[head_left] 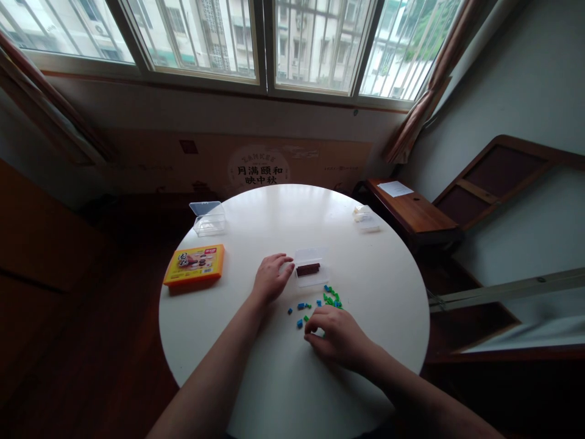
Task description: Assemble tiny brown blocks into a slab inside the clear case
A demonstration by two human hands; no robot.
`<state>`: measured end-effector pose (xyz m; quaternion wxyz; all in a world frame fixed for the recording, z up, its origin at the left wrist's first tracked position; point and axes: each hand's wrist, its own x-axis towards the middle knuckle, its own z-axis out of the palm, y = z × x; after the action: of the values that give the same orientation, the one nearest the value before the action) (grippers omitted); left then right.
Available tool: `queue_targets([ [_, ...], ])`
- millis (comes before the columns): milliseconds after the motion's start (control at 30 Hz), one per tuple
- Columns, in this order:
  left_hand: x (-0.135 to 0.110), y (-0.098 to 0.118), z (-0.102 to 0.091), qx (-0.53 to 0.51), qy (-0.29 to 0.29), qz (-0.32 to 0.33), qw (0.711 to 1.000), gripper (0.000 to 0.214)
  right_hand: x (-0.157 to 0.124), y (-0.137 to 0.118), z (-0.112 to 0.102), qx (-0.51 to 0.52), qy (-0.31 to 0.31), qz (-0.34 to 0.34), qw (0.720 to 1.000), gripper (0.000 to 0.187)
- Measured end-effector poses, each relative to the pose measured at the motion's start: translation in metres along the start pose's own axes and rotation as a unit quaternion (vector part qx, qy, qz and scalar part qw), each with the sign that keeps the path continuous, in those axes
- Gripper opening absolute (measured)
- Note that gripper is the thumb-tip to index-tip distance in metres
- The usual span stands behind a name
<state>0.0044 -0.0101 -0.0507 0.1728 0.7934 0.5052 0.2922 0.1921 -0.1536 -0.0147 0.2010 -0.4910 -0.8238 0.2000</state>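
Note:
My left hand (273,277) rests on the table at the left side of a small clear plastic box (315,280), its fingers stretched out and holding nothing. Several dark brown sticks (308,269) lie side by side in that box. Nearer to me, my right hand (336,334) hovers low over the tabletop, thumb and forefinger curled together in a pinch; whatever is between the tips is hidden or too small to name. Around it lie small loose blocks, such as a blue block (300,324) and several green blocks (329,300), partly covered by the hand.
The round white table (292,210) carries a yellow and orange box (194,265) on the left. Behind that stands an open clear case (209,224). A clear container (367,221) sits at the far right, and a wooden side table (414,213) stands beyond.

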Motion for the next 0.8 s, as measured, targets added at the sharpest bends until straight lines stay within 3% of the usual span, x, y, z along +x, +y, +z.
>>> queue_targets([
  [200,0.001,-0.001,0.001,-0.001,-0.002,0.001,1.000,0.035,0.008,0.019,-0.018,0.034,0.069,0.028,0.997,0.009],
  [467,-0.001,0.001,0.000,0.009,-0.005,0.001,1.000,0.034,0.041,0.067,-0.043,-0.013,0.144,0.061,0.988,0.013],
  [600,-0.002,0.001,0.000,0.012,-0.006,0.003,1.000,0.033,0.060,0.080,-0.043,-0.059,0.136,0.082,0.986,0.015],
  [800,-0.002,0.001,-0.001,0.014,-0.007,0.000,1.000,0.032,0.078,0.078,-0.037,-0.113,0.066,0.094,0.987,0.012],
])
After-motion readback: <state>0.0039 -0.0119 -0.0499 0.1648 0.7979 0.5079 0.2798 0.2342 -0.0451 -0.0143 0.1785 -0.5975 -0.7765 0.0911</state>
